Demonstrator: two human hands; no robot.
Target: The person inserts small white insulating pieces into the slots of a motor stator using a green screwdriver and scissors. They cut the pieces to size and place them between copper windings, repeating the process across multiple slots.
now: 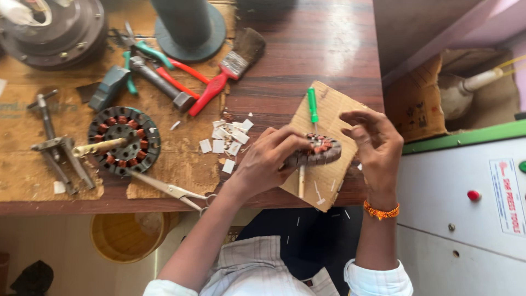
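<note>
On cardboard piece point(329, 109) at edge of wooden bench point(307, 49), we hold small wound stator point(320, 151). Our left hand point(268, 161) clamps its near rim, fingers curled tight on it. Our right hand point(375, 145) hovers just beside stator, fingers bent and spread, gripping nothing we can see. Green-handled screwdriver point(312, 105) lies above stator. Paper scraps point(227, 137), second stator point(124, 141), scissors point(172, 192) lie to left.

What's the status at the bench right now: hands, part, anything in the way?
Left hand grips round copper-wound stator. Right hand open, fingers curled beside it. Green-handled screwdriver on cardboard piece behind; white paper scraps nearby.
</note>
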